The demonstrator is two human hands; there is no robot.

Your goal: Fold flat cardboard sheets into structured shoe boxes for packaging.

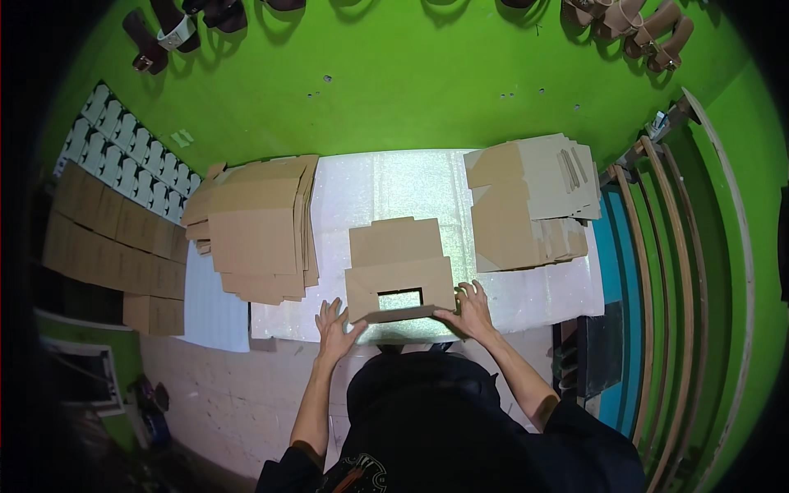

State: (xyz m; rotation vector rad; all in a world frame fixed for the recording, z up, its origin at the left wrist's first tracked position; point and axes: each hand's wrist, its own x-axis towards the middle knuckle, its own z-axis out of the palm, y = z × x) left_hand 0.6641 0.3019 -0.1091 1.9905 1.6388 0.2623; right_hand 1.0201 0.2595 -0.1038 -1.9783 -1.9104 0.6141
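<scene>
A partly folded brown cardboard box point(399, 278) lies in front of me on the shiny pale table cover point(394, 181). A rectangular hole in its panel lets the cover show through. The near flap point(401, 314) stands tilted up, and the far panel lies flat with a tab at its end. At the near left corner is my left hand point(334, 331), fingers spread and thumb by the flap's end. My right hand point(470, 311) is at the near right corner, its thumb touching the flap's right end and its other fingers apart beside the box.
Stacks of flat cardboard lie on the left point(255, 222) and right point(530, 205) of the table. Brown boxes point(115, 222) are piled at far left, below white-and-black packages point(127, 144). Wooden rails point(666, 271) lean at right. Sandals point(625, 25) hang on the green wall.
</scene>
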